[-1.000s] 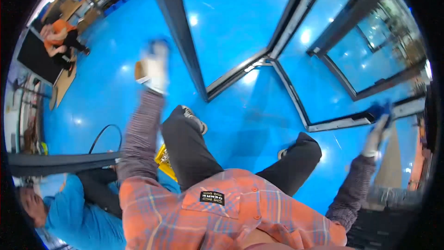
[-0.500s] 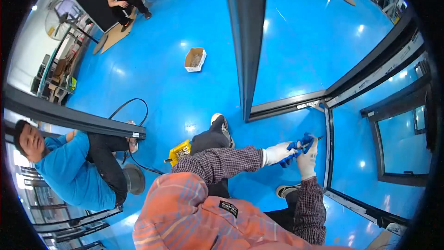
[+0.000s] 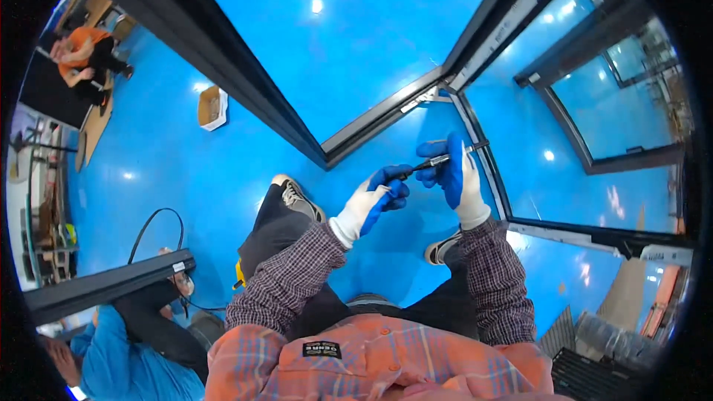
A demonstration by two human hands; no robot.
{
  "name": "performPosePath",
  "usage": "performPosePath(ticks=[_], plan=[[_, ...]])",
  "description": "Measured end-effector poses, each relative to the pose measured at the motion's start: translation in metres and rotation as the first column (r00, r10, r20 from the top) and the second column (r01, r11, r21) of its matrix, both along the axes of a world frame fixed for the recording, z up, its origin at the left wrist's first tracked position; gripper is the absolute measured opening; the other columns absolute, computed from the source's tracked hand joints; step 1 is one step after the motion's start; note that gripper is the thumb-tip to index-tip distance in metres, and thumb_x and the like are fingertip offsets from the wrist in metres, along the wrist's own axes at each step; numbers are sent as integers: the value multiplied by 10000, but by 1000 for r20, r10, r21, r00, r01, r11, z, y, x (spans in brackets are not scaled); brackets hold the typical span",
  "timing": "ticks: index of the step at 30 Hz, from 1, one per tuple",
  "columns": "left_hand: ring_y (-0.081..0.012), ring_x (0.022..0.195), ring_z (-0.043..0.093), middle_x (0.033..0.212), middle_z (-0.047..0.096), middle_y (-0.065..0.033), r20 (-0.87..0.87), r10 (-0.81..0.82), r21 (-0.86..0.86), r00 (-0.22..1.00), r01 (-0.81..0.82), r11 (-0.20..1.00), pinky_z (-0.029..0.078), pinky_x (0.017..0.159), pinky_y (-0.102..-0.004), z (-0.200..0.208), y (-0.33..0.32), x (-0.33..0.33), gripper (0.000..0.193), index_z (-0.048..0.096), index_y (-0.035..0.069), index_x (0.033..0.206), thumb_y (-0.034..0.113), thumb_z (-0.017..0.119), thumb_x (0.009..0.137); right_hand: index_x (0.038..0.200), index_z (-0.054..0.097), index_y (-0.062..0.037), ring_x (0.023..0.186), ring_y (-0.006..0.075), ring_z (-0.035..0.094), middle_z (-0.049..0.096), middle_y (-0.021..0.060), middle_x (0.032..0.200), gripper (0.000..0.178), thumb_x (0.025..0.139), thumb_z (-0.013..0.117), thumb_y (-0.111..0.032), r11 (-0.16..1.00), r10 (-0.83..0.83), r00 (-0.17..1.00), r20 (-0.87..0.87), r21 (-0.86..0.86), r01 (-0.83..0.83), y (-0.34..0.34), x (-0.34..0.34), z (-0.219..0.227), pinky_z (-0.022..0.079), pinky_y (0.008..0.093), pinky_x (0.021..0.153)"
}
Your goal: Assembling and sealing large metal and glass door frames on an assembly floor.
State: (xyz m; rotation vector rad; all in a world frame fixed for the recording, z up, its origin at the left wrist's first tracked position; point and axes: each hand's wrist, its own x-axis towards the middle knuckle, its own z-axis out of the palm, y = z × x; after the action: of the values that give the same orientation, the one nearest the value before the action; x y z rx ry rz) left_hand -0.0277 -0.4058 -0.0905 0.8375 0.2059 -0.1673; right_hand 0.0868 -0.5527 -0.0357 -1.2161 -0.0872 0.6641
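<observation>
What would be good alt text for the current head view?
A gloved left hand and right hand hold a slim tool beside a dark frame, above a blue floor. At left are a person in orange and a person in blue.

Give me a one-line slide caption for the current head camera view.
Gloved left hand and right hand hold a slim tool beside dark frames, above a blue floor.

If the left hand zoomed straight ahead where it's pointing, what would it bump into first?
The left hand points up and to the right, so beyond the dark tool in its grip, the right hand probably comes first. Depth is hard to judge here, so it might slip past.
</observation>
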Motion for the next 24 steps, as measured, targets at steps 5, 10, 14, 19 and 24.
performPosePath(ticks=[5,10,14,19,24], plan=[[-146,904,530,875,517,-11,-3,30,41,1000,-29,999,454,835,-282,9,-7,-4,391,486,47,1283,189,520,921,958,616,10,580,153,571,620,102,759,505,988,370,-430,995,-21,994,106,-99,31,-9,-15,-2,456,252,550],[-147,893,530,872,521,-13,19,7,68,1000,-8,998,448,822,-272,5,-8,-7,382,491,40,1274,168,514,914,997,607,6,601,132,563,640,90,828,467,993,370,-396,997,3,986,165,-80,11,-15,-21,-16,466,242,565],[-144,885,531,885,535,-19,14,3,119,1000,-5,993,444,810,-263,3,-10,-8,370,500,36,1260,146,508,907,1038,600,2,613,121,560,651,83,863,447,997,365,-376,997,52,986,157,-60,-44,-15,-24,-20,467,234,565],[-140,871,532,924,560,-34,12,9,211,1000,-12,977,442,792,-251,7,-11,-5,361,504,26,1246,119,500,896,1094,596,0,617,116,558,661,86,896,449,997,364,-372,991,119,983,140,-72,-110,-14,-24,-15,462,225,554],[-142,858,537,985,582,-62,32,19,287,999,-28,957,446,776,-248,10,-11,-2,360,498,16,1239,105,492,890,1138,596,-6,613,113,557,665,89,955,455,992,375,-377,986,160,983,85,-69,-155,-13,-22,-11,459,222,545]])
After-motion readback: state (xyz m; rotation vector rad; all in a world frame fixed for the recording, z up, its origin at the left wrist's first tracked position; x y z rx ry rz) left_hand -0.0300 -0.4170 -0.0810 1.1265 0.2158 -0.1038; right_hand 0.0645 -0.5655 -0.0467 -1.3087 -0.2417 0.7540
